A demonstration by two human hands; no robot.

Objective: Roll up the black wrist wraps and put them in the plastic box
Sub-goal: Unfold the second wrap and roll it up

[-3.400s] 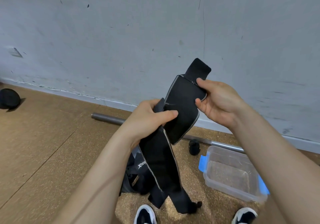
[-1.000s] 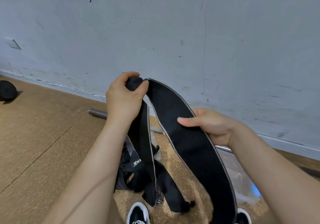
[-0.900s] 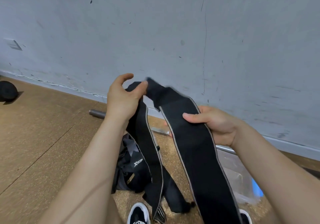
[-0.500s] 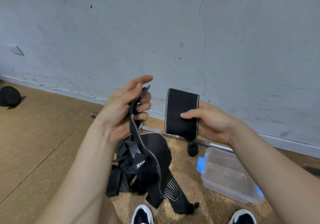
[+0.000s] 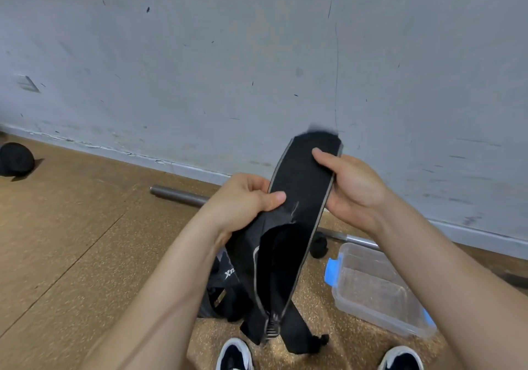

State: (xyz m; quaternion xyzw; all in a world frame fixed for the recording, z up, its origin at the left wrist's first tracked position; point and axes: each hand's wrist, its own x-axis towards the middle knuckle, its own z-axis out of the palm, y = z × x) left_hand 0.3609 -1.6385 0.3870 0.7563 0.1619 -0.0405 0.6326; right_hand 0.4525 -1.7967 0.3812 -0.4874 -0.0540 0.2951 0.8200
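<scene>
Grey, scuffed wall met a cork-coloured floor, and on that floor stood the clear plastic box, lidless, with a blue latch on its left end. Above the box and to its left, held up in the air, was a black wrist wrap with pale edging, unrolled and stretched between both hands. The right hand pinched the wrap near its upper end, thumb laid across the front and fingers behind; the very tip of the wrap was blurred. The left hand gripped it lower down, thumb pressed on the front and fingers curled round the back. From there the wrap hung down slack, its tail dangling left of the box above a heap of black straps with white lettering. Just beside the box's far left corner sat a small black roll. Behind the box, along the foot of the wall, lay a metal bar. Well away to the box's left, near the wall, rested a round black object. Nearer than the box, two dark shoes with white toes showed.
</scene>
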